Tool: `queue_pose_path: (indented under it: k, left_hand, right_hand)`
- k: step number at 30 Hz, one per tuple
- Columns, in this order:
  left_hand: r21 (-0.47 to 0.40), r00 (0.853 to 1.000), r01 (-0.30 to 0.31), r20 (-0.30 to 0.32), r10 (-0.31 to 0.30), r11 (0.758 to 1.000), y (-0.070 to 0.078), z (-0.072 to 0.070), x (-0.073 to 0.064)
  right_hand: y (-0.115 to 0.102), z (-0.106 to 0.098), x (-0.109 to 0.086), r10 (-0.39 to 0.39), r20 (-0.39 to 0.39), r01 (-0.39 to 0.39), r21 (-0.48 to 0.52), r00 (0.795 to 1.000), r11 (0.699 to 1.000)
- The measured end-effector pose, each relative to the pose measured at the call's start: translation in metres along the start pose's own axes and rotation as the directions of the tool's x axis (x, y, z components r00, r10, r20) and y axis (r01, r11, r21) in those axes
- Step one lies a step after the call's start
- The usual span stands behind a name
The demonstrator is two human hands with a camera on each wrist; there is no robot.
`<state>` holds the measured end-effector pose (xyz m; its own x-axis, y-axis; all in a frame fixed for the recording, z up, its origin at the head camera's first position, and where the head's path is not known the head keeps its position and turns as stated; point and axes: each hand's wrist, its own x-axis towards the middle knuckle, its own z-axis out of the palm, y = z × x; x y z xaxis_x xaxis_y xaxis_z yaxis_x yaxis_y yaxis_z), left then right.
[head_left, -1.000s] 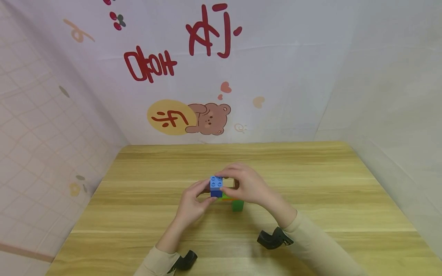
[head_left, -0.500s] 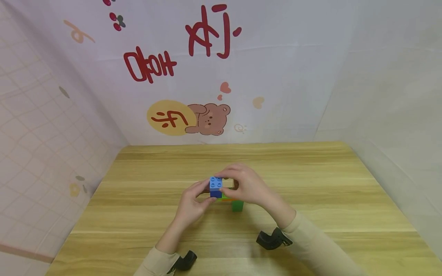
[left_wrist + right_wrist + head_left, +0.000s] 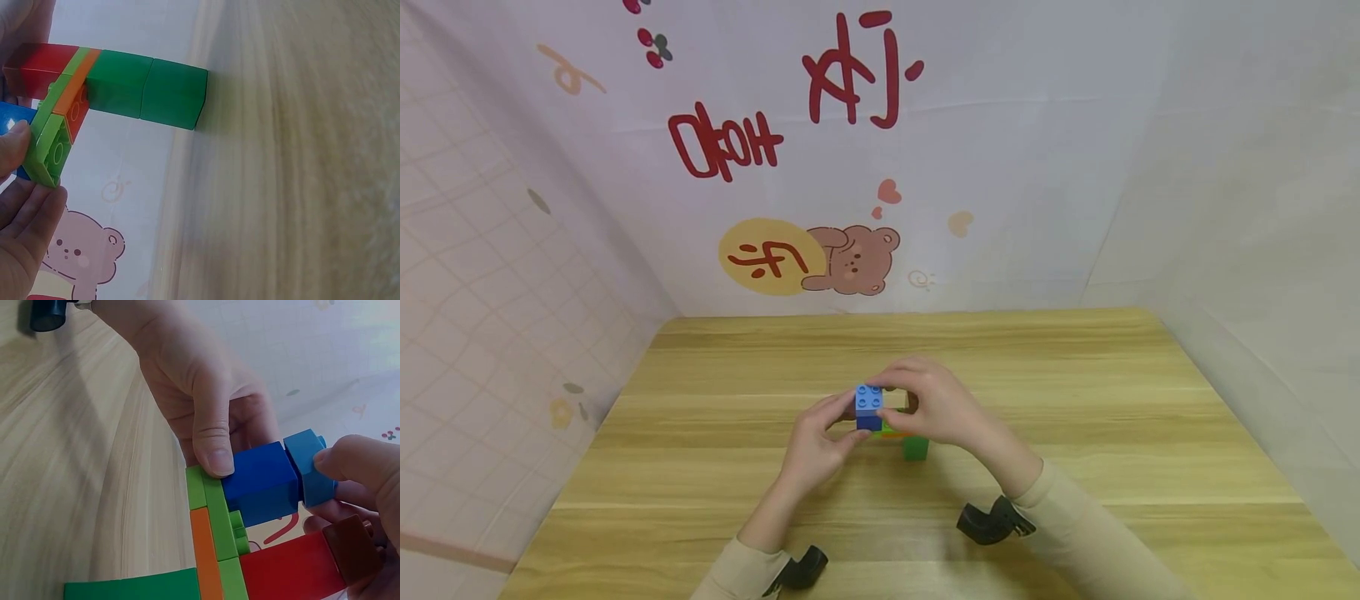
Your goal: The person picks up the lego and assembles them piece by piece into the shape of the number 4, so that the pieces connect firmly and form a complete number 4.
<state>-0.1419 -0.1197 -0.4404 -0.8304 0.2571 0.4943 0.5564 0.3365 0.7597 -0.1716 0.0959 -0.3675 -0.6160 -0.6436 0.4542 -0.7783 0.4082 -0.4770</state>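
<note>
My left hand grips a toy brick build at its left end, thumb at the dark blue brick and the light green flat bricks. A light blue brick sits over the dark blue one, slightly tilted with a thin dark seam between them in the right wrist view. My right hand pinches that light blue brick between thumb and fingers. An orange flat brick lies under the light green layer. Two green bricks form a leg below; a red brick topped by a brown brick stands above.
The build stands near the middle of a wood-grain table. A white printed cloth hangs behind and along the sides. Black wrist mounts stick out from both sleeves, low over the table.
</note>
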Motion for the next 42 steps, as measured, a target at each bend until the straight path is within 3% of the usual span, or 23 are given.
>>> queue_pose_path:
  k: [11,27,42]
  left_hand:
    - [-0.015,1.000,0.005,0.005,-0.005,1.000,0.0000,0.0012,-0.0001]
    - [0.027,0.999,-0.032,0.002,0.032,0.999,0.0014,0.0006,0.0012]
    - [0.026,1.000,0.005,-0.008,-0.005,1.000,0.0020,0.0028,0.0002]
  right_hand:
    - [-0.0007,0.0007,-0.0011,-0.026,-0.032,0.025,-0.013,0.999,1.000]
    - [0.0021,-0.0041,0.0013,-0.022,0.026,0.023,-0.038,0.999,0.999]
    - [0.0049,-0.0037,0.0006,0.007,0.044,-0.006,-0.029,0.999,1.000]
